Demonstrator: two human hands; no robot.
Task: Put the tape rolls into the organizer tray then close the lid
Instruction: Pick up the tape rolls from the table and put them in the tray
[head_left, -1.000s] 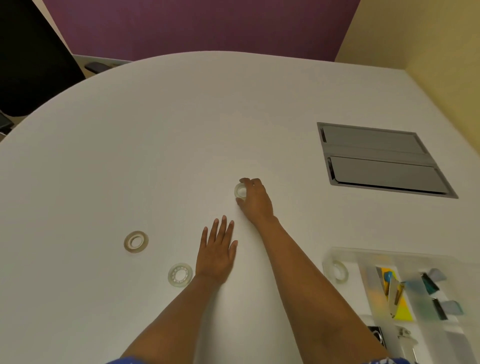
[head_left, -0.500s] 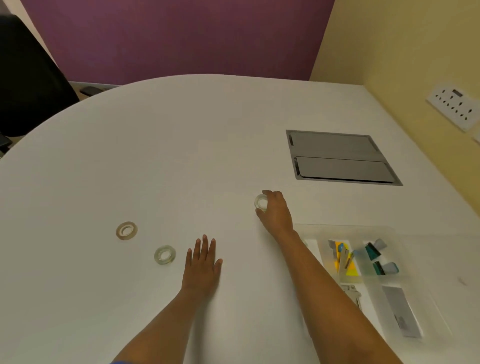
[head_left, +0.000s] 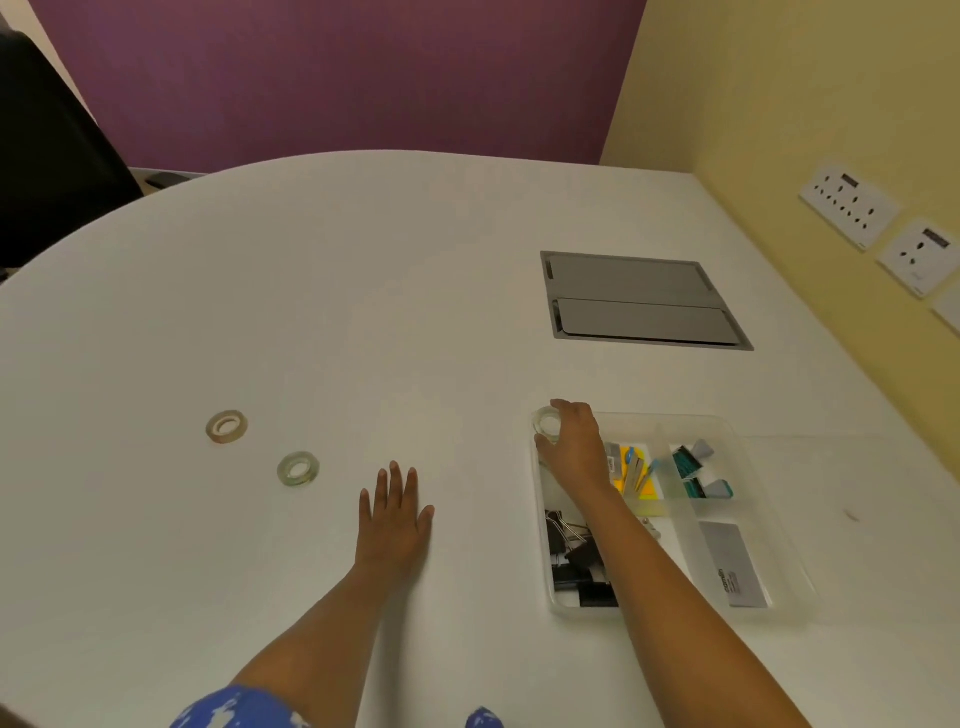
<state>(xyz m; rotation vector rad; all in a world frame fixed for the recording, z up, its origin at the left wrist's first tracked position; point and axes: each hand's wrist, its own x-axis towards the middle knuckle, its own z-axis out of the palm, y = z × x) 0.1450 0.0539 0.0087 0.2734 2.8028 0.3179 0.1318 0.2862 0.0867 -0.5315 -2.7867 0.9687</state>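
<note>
The right hand (head_left: 574, 447) pinches a clear tape roll (head_left: 546, 420) by its rim over the organizer tray (head_left: 769, 525)'s far-left corner, seemingly not yet released. Such rolls look light, stiff and slick; the outer edge suits gripping. The left hand (head_left: 394, 519) lies flat, empty, on the surface (head_left: 311, 312).

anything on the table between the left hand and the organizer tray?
No. In the head view, the stretch of white table between the left hand and the organizer tray is bare.
</note>
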